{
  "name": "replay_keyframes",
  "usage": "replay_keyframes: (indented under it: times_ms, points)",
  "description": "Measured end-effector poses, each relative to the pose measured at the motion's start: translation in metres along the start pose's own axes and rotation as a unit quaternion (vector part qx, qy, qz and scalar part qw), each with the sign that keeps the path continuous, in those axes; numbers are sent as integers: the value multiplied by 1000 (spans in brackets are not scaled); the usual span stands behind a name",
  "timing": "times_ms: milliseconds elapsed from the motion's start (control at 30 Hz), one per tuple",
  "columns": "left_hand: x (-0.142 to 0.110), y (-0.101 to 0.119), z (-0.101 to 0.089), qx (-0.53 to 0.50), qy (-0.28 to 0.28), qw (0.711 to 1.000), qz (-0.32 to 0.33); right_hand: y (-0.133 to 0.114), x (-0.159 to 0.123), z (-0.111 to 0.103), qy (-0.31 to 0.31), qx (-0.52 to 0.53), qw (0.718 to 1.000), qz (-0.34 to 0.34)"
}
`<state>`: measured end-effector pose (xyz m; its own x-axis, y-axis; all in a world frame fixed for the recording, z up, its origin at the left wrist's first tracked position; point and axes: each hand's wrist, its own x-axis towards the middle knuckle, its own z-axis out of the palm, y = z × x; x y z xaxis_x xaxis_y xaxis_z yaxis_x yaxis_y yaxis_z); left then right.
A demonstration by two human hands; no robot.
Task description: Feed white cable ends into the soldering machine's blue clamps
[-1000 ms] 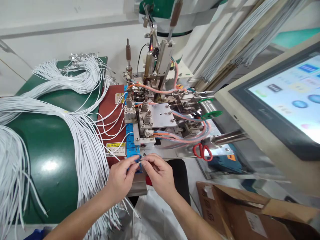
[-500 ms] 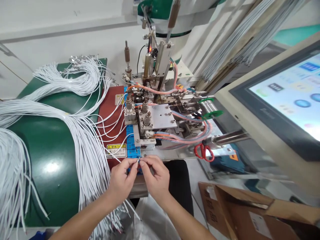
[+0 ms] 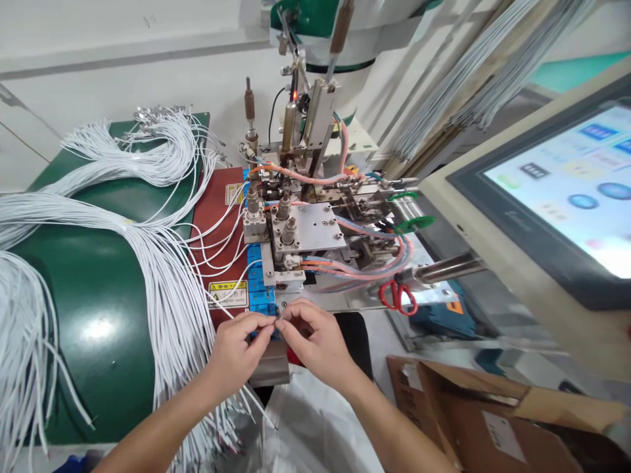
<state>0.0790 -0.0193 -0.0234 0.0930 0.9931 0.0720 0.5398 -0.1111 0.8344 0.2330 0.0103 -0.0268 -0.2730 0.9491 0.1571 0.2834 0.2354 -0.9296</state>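
Note:
My left hand [image 3: 238,349] is closed in a pinch at the front edge of the machine, around a white cable [image 3: 224,310] that runs in from the bundle on the left. Right against it, my right hand [image 3: 319,343] pinches the cable's tip with thumb and forefinger; the fingers hide most of that end. Just beyond the fingertips lies a row of blue clamp blocks [image 3: 260,284], with other white cables leading into the row farther back. The big bundle of white cables [image 3: 170,309] hangs over the table edge beside my left forearm.
A green mat [image 3: 98,368] carries more cable bundles. The machine [image 3: 315,226] has hoses and a green-flanged wire spool [image 3: 411,213]. Red-handled scissors [image 3: 398,297] lie at its front right. A touchscreen [image 3: 566,190] juts in at right, above a cardboard box [image 3: 473,414].
My right hand has shifted slightly right, its fingers still pinched near the cable tip. My left hand stays almost in place. The view has turned a little.

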Motion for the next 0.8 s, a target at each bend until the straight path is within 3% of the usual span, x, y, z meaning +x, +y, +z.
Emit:
replay_keyframes:
  times_ms: [100, 167, 267, 367, 500, 633, 800]
  points:
    - [3, 7, -6, 42, -85, 995, 25, -6, 5, -14, -112, -69, 991, -39]
    - [2, 11, -7, 80, -101, 991, 19, -8, 5, -15, -133, -87, 986, -56]
    - [-1, 10, 0, 80, -11, 997, -16, -5, 0, -2, -30, -23, 999, 5]
    - [-4, 3, 9, 48, 53, 997, -35, 3, -11, 15, 60, 61, 994, 65]
    - [-4, -4, 13, 23, 49, 998, -39, 12, -19, 23, 59, 105, 990, 78]
    - [-3, -3, 11, 8, 40, 998, -46, 16, -16, 20, 101, 166, 971, 137]
    - [-3, -4, 14, 10, 44, 998, -49, 15, -12, 24, 92, 198, 964, 152]
